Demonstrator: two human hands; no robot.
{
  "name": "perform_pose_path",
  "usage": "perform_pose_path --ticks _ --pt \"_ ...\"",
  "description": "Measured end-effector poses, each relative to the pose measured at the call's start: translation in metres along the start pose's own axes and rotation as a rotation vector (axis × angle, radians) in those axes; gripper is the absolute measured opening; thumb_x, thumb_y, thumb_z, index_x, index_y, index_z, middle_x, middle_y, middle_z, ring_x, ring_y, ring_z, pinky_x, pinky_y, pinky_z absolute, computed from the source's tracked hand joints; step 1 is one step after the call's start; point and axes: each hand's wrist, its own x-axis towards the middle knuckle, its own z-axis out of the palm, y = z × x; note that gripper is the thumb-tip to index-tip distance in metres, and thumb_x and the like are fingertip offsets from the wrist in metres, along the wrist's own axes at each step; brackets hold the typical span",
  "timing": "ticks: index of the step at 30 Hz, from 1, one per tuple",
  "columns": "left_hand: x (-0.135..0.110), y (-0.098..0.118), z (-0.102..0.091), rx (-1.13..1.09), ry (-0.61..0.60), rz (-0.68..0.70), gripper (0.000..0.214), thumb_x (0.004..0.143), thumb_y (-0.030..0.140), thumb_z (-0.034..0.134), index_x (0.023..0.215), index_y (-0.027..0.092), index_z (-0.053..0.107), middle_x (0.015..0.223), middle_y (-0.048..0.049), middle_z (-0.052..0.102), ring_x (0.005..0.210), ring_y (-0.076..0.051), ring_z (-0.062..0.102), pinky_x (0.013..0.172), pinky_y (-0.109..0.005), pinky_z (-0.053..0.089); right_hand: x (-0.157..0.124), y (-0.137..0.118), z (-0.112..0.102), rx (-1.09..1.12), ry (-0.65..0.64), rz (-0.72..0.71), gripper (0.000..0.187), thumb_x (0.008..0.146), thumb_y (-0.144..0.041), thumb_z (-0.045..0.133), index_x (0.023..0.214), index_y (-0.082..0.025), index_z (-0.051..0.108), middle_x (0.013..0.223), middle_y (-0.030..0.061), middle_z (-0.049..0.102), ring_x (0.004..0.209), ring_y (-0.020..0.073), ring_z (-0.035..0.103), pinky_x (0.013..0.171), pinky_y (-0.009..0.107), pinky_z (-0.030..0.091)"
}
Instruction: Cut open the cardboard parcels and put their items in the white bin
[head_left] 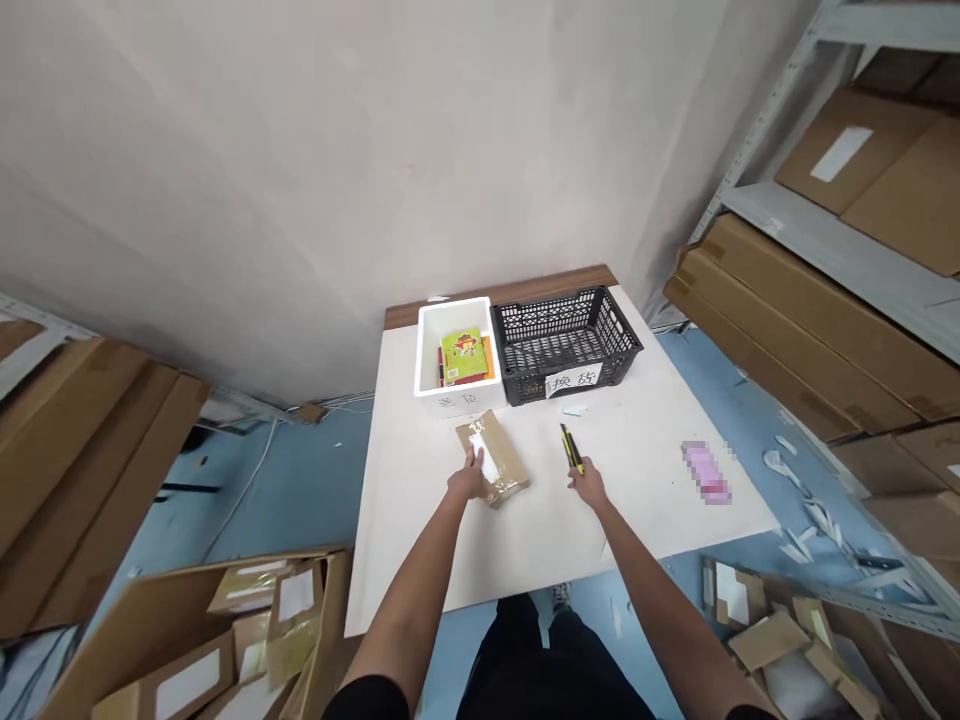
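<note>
here, left hand (469, 480) grasping taped parcel (506, 451); right hand (589, 484) gripping cutter (571, 450), yellow and black

The white table (411, 500) bears box (459, 403) and crate (523, 387).

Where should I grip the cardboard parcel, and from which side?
Probably pinch the parcel by its left long edge, from the left: it's flat and angled, and that edge, where the left hand is, faces away from the cutter in the right hand.
</note>
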Motion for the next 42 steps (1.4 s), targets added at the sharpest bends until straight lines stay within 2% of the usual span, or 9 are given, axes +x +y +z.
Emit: perform_pose_path --ticks 3,5,8,12,22,25,33,38,42 --pt "-0.001 -0.002 0.002 -0.053 -0.045 0.05 0.147 0.064 0.051 0.09 0.166 0.034 -0.014 0.169 -0.0173 -0.029 0.144 -0.042 0.05 0.101 -0.048 0.055 -0.015 -0.071 0.043 -0.045 -0.092 -0.275 0.048 0.1 -0.031 0.04 0.148 -0.025 0.041 0.096 0.0014 0.075 0.07 0.0173 0.072 0.074 0.03 0.056" --pt "-0.002 -0.005 0.005 -0.091 -0.013 0.088 0.147 0.065 0.05 0.089 0.165 0.034 -0.017 0.169 -0.015 -0.029 0.143 -0.04 0.051 0.102 -0.045 0.055 -0.024 -0.118 0.07 -0.182 -0.096 -0.4 0.054 0.102 -0.03 0.042 0.155 -0.026 0.036 0.106 0.0056 0.076 0.089 0.0214 0.074 0.082 0.031 0.054" --pt "-0.004 -0.009 0.011 -0.156 0.036 0.134 0.147 0.065 0.046 0.089 0.166 0.031 -0.018 0.17 -0.0147 -0.025 0.142 -0.036 0.053 0.103 -0.041 0.054 -0.03 -0.172 0.101 -0.402 -0.094 -0.423 0.056 0.103 -0.024 0.043 0.158 -0.027 0.034 0.123 0.0094 0.074 0.107 0.0241 0.071 0.089 0.032 0.05" --pt "-0.007 -0.014 0.016 -0.25 0.079 0.181 0.147 0.063 0.044 0.09 0.166 0.033 -0.013 0.173 -0.0121 -0.017 0.141 -0.033 0.054 0.101 -0.037 0.053 -0.03 -0.2 0.121 -0.664 -0.166 -0.309 0.061 0.101 -0.026 0.051 0.159 -0.024 0.034 0.128 0.0134 0.072 0.11 0.0277 0.071 0.089 0.034 0.048" --pt "-0.015 -0.026 0.018 -0.268 0.192 0.219 0.138 0.059 0.059 0.086 0.168 0.038 0.004 0.176 0.0013 -0.004 0.134 -0.038 0.056 0.099 -0.042 0.052 -0.067 -0.209 0.104 -0.949 -0.238 -0.226 0.086 0.085 -0.036 0.075 0.16 -0.025 0.034 0.121 0.0119 0.074 0.112 0.0307 0.07 0.088 0.035 0.05" --pt "-0.018 -0.029 0.016 -0.248 0.192 0.234 0.136 0.06 0.063 0.084 0.168 0.039 0.005 0.176 0.0022 -0.006 0.136 -0.04 0.052 0.1 -0.044 0.051 -0.089 -0.207 0.093 -0.991 -0.269 -0.226 0.081 0.087 -0.038 0.074 0.158 -0.025 0.038 0.122 0.0146 0.073 0.113 0.0329 0.07 0.087 0.037 0.051" --pt "-0.021 -0.029 0.01 -0.189 0.207 0.241 0.131 0.064 0.067 0.08 0.168 0.039 0.005 0.177 0.0013 -0.005 0.137 -0.04 0.05 0.101 -0.043 0.05 -0.16 -0.166 0.066 -1.027 -0.29 -0.17 0.063 0.084 -0.014 0.06 0.145 -0.024 0.051 0.112 0.0155 0.074 0.103 0.0318 0.071 0.077 0.034 0.048" --pt "-0.024 -0.023 0.011 -0.166 0.215 0.221 0.131 0.065 0.07 0.078 0.168 0.035 0.006 0.178 -0.0019 -0.003 0.138 -0.041 0.048 0.1 -0.044 0.051 -0.183 -0.118 0.039 -0.778 -0.098 -0.112 0.032 0.094 -0.022 0.046 0.123 -0.023 0.059 0.103 0.0111 0.075 0.096 0.0273 0.071 0.076 0.032 0.045" --pt "-0.039 0.016 0.033 -0.157 0.277 0.137 0.115 0.079 0.075 0.063 0.169 0.026 0.011 0.177 -0.0093 -0.003 0.144 -0.046 0.04 0.108 -0.052 0.045 -0.185 -0.082 0.028 -0.186 0.164 0.004 0.037 0.098 -0.041 0.04 0.131 -0.025 0.049 0.079 0.0019 0.071 0.075 0.0236 0.069 0.068 0.031 0.049"
